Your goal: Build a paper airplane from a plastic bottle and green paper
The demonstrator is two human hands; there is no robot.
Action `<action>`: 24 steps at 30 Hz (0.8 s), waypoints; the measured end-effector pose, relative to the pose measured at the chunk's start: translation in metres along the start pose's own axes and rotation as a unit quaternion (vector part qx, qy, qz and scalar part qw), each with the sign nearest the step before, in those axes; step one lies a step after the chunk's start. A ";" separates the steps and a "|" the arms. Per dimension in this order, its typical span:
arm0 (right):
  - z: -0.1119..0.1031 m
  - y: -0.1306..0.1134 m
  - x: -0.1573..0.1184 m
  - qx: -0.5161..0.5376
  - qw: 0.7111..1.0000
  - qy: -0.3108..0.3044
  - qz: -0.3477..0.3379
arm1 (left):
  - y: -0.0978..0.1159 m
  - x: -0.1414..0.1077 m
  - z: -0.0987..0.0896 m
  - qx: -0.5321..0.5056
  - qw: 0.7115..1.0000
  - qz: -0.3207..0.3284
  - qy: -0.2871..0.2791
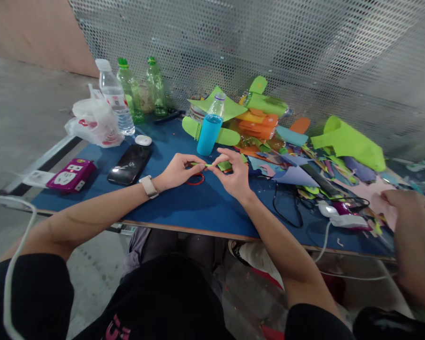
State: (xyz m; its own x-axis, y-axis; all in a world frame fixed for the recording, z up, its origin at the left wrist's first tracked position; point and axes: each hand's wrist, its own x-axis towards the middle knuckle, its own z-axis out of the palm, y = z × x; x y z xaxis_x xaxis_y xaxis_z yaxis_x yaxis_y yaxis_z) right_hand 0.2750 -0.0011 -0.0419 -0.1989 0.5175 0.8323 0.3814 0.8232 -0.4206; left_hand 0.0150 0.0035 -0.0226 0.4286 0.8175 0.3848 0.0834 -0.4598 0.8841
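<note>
Over the blue table, my left hand point(182, 170) and my right hand point(233, 172) meet, each with thumb and forefinger pinched. Between their fingertips is a thin green strip point(207, 165), paper or foam; I cannot tell which. Under my left fingers, a red loop point(195, 179), like a scissors handle, lies on the table. Behind my right fingers is a small green piece point(226, 165). Just beyond both hands stands a clear bottle wrapped in blue point(209, 134), with rounded green pieces point(228, 136) at its sides.
Left are a black phone point(130, 165), a white earphone case point(143, 140), a purple power socket point(72, 175), a plastic bag point(95, 122) and several bottles point(116, 101). Right lie coloured scraps point(297, 172), black cable point(286, 219) and another person's hand point(403, 203). A perforated metal panel point(198, 42) stands behind.
</note>
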 end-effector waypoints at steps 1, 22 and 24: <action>-0.001 0.001 0.000 -0.005 1.000 0.002 -0.013 | -0.001 0.000 0.000 -0.007 1.000 -0.004 0.003; -0.098 0.076 0.027 -0.144 0.964 0.212 0.069 | -0.003 0.002 -0.005 0.071 0.996 0.002 0.055; -0.095 0.076 0.026 -0.147 0.967 0.197 0.072 | -0.004 0.002 -0.005 0.075 0.996 0.004 0.055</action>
State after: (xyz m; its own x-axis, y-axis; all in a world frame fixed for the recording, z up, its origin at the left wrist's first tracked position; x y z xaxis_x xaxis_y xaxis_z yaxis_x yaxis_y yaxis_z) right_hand 0.3846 0.0525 -0.0181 0.2121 0.4454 0.8698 0.6318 0.6166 -0.4698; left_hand 0.0109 0.0082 -0.0238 0.3285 0.8434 0.4251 0.2178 -0.5056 0.8348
